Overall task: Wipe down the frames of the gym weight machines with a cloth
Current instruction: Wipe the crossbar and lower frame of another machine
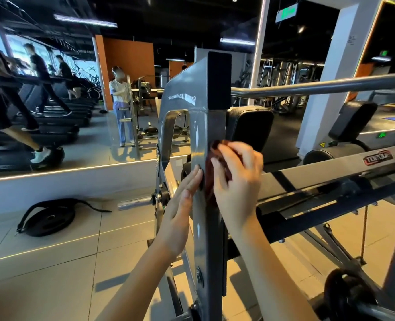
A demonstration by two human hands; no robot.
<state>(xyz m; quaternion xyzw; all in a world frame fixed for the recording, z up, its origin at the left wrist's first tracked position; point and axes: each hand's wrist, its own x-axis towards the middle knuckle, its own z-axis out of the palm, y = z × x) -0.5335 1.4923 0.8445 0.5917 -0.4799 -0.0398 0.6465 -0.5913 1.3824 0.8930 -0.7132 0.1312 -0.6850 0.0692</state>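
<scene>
1. Landmark: the grey upright post of the weight machine. The dark red cloth sits bunched against the post's right-hand face, about mid-height, well below the black cap.
2. Right hand: grip closed round the cloth, fingers curled over the wad and pressing it to the post.
3. Left hand: fingers straight, lying flat on the post's left face; it holds nothing. Reads as a brace.
4. Step in hand (judgement): wiping the post's right face and front edge.
5. Method: long overlapping strokes along the post, top to bottom. Spread the wad flatter so more cloth meets the steel.
6. Bolt low on the post: work round its rim, where grime likely collects.
7. Sloped beam runs off to the right of the post, from behind the right hand. The joint itself is hidden; push the cloth into it.
8. Risk: knuckles catching between post and beam. Shift the brace before wiping the left face.
</scene>
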